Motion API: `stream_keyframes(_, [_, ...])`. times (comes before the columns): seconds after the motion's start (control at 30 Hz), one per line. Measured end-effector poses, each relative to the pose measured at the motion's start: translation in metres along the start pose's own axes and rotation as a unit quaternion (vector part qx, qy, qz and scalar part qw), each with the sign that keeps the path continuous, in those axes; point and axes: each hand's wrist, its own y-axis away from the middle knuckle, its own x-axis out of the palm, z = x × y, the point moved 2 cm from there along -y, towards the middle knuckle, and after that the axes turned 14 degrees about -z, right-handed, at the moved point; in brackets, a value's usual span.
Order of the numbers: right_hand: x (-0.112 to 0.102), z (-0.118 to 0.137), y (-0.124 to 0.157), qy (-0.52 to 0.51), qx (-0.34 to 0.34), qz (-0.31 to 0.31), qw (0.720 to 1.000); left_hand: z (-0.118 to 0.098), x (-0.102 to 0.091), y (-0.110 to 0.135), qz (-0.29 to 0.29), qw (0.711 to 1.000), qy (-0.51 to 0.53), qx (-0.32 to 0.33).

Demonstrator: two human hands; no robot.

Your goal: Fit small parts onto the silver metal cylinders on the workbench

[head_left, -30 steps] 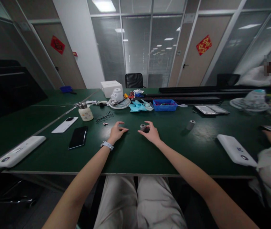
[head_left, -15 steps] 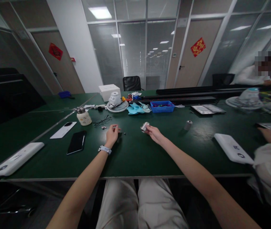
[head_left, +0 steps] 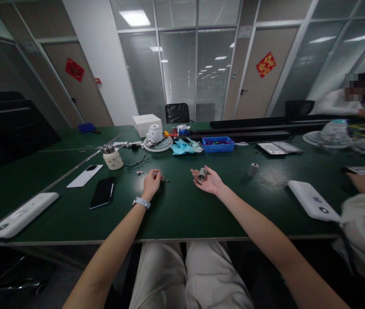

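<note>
My right hand [head_left: 210, 180] is turned palm up, with a small silver metal cylinder [head_left: 202, 174] lying in it, held by loosely curled fingers; a dark opening shows at its end. My left hand [head_left: 152, 182], wearing a watch [head_left: 141, 202] at the wrist, has its thumb and fingers pinched together above the table. Whatever sits in that pinch is too small to make out. A tiny dark piece [head_left: 168, 180] lies on the table just right of the left fingers. To the right of my right hand, a similar metal cylinder [head_left: 253, 169] stands upright.
Left on the green table [head_left: 182, 219] lie a black phone [head_left: 103, 192], a white phone [head_left: 85, 176], eyeglasses [head_left: 137, 163] and a jar [head_left: 113, 159]. Behind are a white fan [head_left: 155, 139], blue fan blades [head_left: 184, 146] and a blue tray [head_left: 218, 149]. Another person sits far right.
My right hand has rolled from a fingertip grip to palm up, so the metal cylinder now rests in the palm with its open end showing. The left hand has barely moved.
</note>
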Motion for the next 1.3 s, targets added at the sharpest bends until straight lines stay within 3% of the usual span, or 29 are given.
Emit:
stream_keyframes(0.27, [-0.005,0.009,0.005,0.01,-0.036,0.055,0.998,-0.004,-0.001,0.002,-0.004,1.0,-0.004,0.005])
stream_keyframes(0.57, [0.002,0.006,0.005,-0.104,0.057,0.051,0.992,-0.002,0.0,0.001,0.0,1.0,-0.015,0.021])
stream_keyframes(0.7, [0.003,0.001,-0.002,-0.108,0.058,0.04,0.992,-0.001,0.0,0.001,-0.006,0.999,-0.023,0.026])
stream_keyframes(0.77, [-0.003,-0.001,-0.01,-0.073,0.022,0.004,0.997,-0.001,0.0,0.001,-0.005,0.999,-0.025,0.027])
stream_keyframes(0.83, [-0.015,0.0,-0.019,-0.012,-0.061,-0.102,0.993,-0.001,0.0,0.001,-0.001,0.999,-0.025,0.027])
stream_keyframes(0.9, [-0.034,0.007,-0.026,0.08,-0.187,-0.247,0.947,0.0,0.001,0.0,0.0,0.999,-0.025,0.028])
stream_keyframes(0.97, [-0.055,0.018,-0.028,0.186,-0.306,-0.369,0.858,0.001,0.001,0.0,0.0,0.999,-0.024,0.032])
stream_keyframes(1.03, [-0.077,0.031,-0.029,0.28,-0.373,-0.429,0.774,0.001,0.002,0.0,0.001,0.999,-0.024,0.035])
stream_keyframes(1.07, [-0.088,0.036,-0.03,0.313,-0.389,-0.444,0.744,0.001,0.002,0.001,0.004,0.999,-0.024,0.036])
stream_keyframes(1.17, [-0.117,0.046,-0.034,0.366,-0.405,-0.462,0.699,0.0,0.002,0.001,0.011,0.999,-0.024,0.036])
stream_keyframes(1.3, [-0.137,0.045,-0.045,0.377,-0.385,-0.488,0.687,-0.001,0.001,0.002,0.01,0.998,-0.039,0.04])
